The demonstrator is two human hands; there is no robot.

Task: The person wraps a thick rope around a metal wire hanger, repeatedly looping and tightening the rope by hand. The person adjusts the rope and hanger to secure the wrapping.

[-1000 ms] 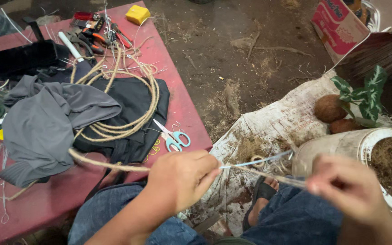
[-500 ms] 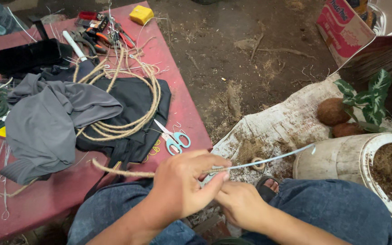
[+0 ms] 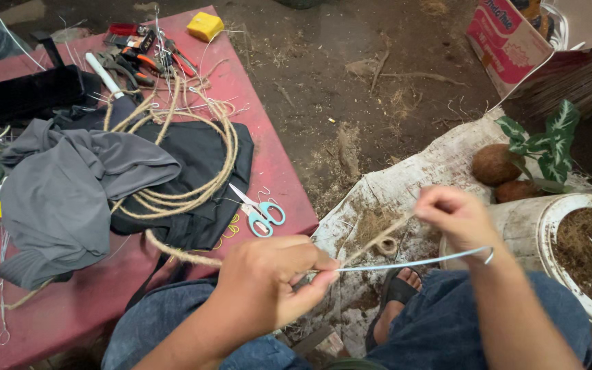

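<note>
1. My left hand sits nearest, low over my knees, fingers pinched tight on a wire and the rope where they meet.
2. My right hand is raised to the right, fingers closed on the rope's frayed end; the wire runs beneath it and hooks at its wrist.
3. Between both hands the rope makes a small loop over the sack on the floor.
4. A white pot lies just right of my knee, crowding that side.
5. Left, the red worktop edge is near my left hand; scissors lie close to its rim.
6. Farther back, rope coils rest on grey cloth; open dirt floor lies beyond.
</note>
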